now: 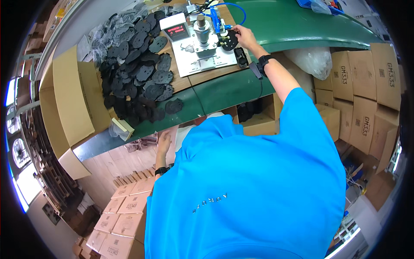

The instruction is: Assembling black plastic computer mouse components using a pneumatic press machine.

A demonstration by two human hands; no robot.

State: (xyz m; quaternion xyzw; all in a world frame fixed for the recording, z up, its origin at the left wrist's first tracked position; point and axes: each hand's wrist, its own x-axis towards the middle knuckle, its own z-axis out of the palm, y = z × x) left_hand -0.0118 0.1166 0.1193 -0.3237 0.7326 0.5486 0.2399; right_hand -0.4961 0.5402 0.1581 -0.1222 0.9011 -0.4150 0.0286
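Beyond the table's front edge, a small bench machine (202, 32) stands on a white metal base plate (185, 64), with a red-lit display box (176, 29) at its left. My right hand (246, 38) reaches to the machine's right side. Its fingers are bent onto the rim of a flat, round black part (229, 41), close to a blue air fitting (227, 27). My left hand (164, 142) hangs below the table edge beside my leg, empty, with its fingers loosely apart. A large heap of flat black parts (138, 73) covers the table left of the machine.
An opened cardboard box (71, 97) stands at the table's left end. Near the base plate's right side sits a small black tray (241, 57). Cardboard cartons are stacked at right (362, 95) and lower left (125, 216). A blue hose (241, 11) arcs behind the machine.
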